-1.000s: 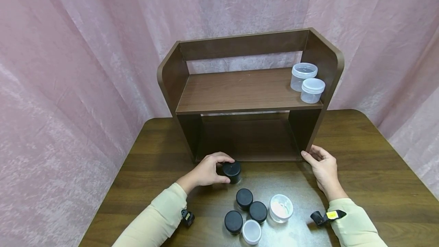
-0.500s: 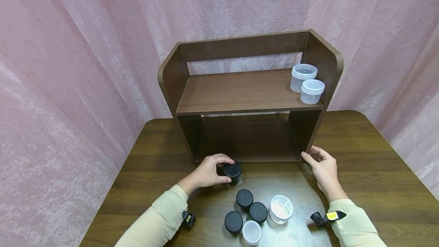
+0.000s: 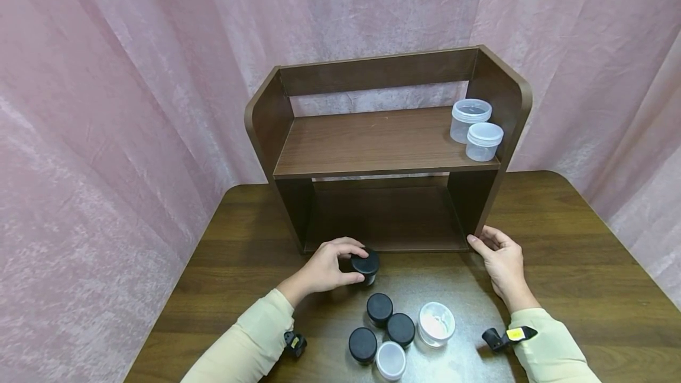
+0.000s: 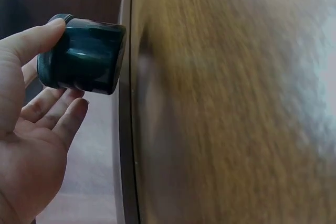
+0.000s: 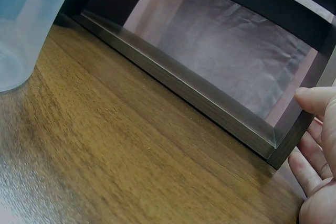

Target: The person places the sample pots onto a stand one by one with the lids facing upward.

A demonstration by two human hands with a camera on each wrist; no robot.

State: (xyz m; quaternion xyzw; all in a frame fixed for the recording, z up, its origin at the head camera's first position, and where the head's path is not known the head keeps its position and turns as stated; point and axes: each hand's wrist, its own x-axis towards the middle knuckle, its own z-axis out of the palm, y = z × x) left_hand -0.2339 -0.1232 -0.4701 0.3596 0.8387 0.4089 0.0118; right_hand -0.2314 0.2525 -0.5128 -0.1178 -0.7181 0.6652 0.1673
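"What's in hand?"
"The left hand (image 3: 327,268) pinches a black jar (image 3: 367,263), just in front of the shelf (image 3: 372,140); the right hand (image 3: 501,260) grips the shelf low down. I'd hold the jar level, shelf braced."
"Other containers?"
"Black-lidded jars (image 3: 380,308) and clear tubs (image 3: 391,362) nearby, two translucent tubs (image 3: 484,142) shelved; contents I can't tell."

In the head view, the left hand (image 3: 326,269) partly hides the dark jar (image 3: 367,262). The right wrist view crops a translucent jar (image 5: 26,30).

A short, dark, glossy jar (image 4: 86,53), black lid (image 3: 366,261) on, is held slightly tilted just in front of the upright brown two-tier shelf (image 3: 372,140).
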